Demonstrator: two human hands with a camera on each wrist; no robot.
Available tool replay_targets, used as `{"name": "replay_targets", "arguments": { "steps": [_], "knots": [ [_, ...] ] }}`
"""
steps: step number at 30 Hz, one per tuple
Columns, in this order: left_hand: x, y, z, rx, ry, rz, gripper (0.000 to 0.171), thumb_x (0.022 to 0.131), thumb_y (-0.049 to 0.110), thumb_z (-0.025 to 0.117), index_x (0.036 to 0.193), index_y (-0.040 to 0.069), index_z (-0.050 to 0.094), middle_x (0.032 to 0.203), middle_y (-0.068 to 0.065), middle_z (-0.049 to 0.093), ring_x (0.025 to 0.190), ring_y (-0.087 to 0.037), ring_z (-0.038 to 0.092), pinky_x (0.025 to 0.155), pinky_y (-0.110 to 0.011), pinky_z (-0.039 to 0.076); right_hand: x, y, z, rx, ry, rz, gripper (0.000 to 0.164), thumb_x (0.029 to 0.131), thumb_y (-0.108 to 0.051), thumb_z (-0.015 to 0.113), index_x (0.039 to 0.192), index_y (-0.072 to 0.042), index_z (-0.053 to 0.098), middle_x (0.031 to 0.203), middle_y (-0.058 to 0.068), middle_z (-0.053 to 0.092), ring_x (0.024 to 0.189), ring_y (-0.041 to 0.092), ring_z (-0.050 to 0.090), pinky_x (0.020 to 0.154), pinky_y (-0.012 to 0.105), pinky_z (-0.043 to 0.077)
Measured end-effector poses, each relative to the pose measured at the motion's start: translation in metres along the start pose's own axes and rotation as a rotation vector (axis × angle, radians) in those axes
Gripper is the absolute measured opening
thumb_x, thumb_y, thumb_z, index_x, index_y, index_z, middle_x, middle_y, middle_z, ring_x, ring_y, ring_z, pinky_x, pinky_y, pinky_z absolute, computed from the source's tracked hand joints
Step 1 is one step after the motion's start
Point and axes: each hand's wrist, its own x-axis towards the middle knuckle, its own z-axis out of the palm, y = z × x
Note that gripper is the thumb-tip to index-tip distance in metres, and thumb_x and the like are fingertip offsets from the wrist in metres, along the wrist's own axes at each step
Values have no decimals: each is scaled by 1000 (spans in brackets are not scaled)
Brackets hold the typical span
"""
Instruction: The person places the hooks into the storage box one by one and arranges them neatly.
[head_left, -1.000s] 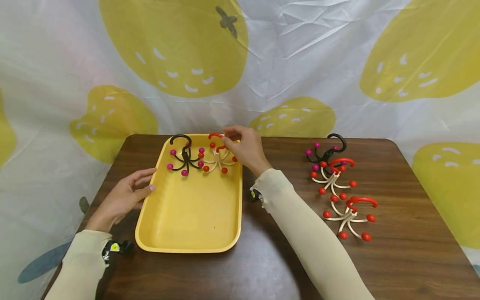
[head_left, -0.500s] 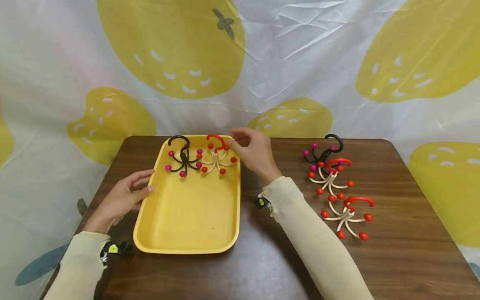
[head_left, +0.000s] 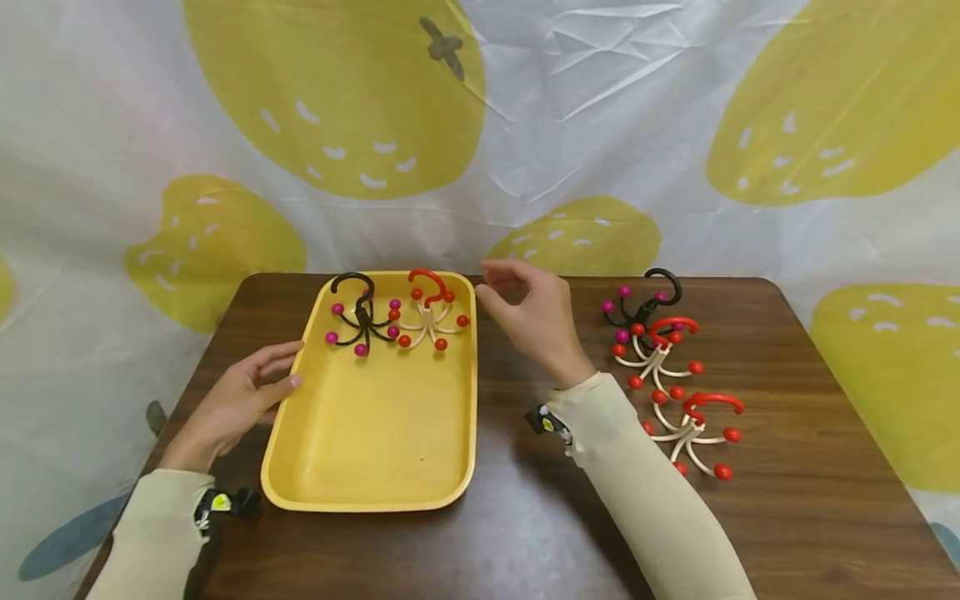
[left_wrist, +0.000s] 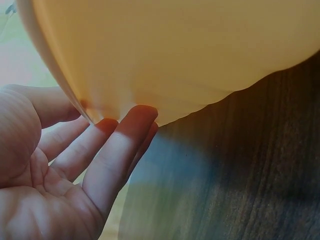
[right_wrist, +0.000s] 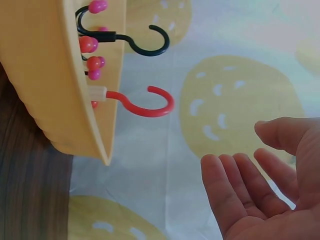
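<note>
In the head view, a yellow tray [head_left: 375, 433] stands on the table. At its far end sit a black hook hanger with pink ball-tipped arms [head_left: 363, 321] and a white hook hanger with a red hook and red balls [head_left: 427, 312]. My left hand [head_left: 236, 404] holds the tray's left side, thumb over the rim and fingertips [left_wrist: 137, 117] against the outer wall. Just past the far right corner, my right hand [head_left: 536, 317] hovers holding nothing, fingers and thumb apart. The right wrist view shows the red hook [right_wrist: 155, 111] protruding past the tray's rim, apart from that hand.
Right of the tray, another black and pink hanger [head_left: 641, 315] lies against a white and red one [head_left: 656, 358]. A further white and red hanger [head_left: 690, 433] lies nearer the front. Behind the wooden table [head_left: 780, 517] hangs a fruit-patterned cloth [head_left: 525, 108].
My right hand has released the red hook of the white hanger and drawn away to the right, beyond the tray's rim. My left hand stays at the tray's left side.
</note>
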Motion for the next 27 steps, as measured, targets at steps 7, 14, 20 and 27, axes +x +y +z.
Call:
{"name": "replay_targets", "arguments": {
  "steps": [7,14,20,27],
  "knots": [
    [-1,-2,0,1,2,5,67,108,21,63,166,10,31,163,-29,41,101,-16,76,76,-47,68,-11,-6,-16,43,43,3,27,91,-18,83,117,-12,80,105,5,81,95,16,77,81,43,66],
    [-2,-1,0,4,11,4,66,109,20,62,166,8,31,162,-30,41,100,-14,76,76,-46,68,-21,-6,-31,24,67,-6,27,91,-20,83,117,-13,80,105,3,81,96,14,76,78,17,61],
    [-2,-1,1,15,11,-6,66,109,20,62,166,9,32,163,-29,42,100,-13,76,76,-46,68,-31,-5,-48,-5,97,-40,28,91,-19,83,118,-14,80,106,1,81,96,15,76,73,16,55],
    [-1,0,0,33,17,-12,66,109,20,62,166,10,32,163,-28,42,101,-14,76,77,-45,68,-41,-3,-68,-26,122,-40,27,90,-16,84,117,-15,80,106,0,82,94,13,76,69,13,52]
  ]
}}
